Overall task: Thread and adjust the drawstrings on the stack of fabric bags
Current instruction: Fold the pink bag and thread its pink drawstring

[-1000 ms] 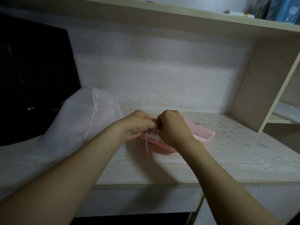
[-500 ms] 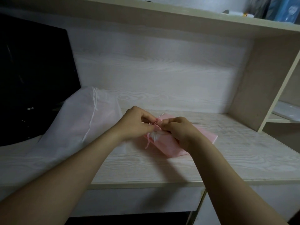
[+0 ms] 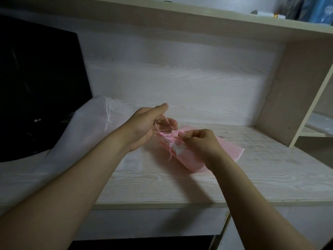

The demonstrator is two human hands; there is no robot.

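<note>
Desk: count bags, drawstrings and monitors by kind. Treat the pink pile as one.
Fabric bags: 2, the pink bag pile and the white bag
Drawstrings: 2, the pink drawstring and the white drawstring
Monitors: 1, the black monitor
Total: 5

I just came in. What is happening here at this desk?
A person is working on a pink bag lying on the desk. The right hand pinches the bag's gathered mouth. The left hand, raised a little, holds the pink drawstring taut, and one loose end hangs down. A larger white bag leans against a black monitor on the left.
</note>
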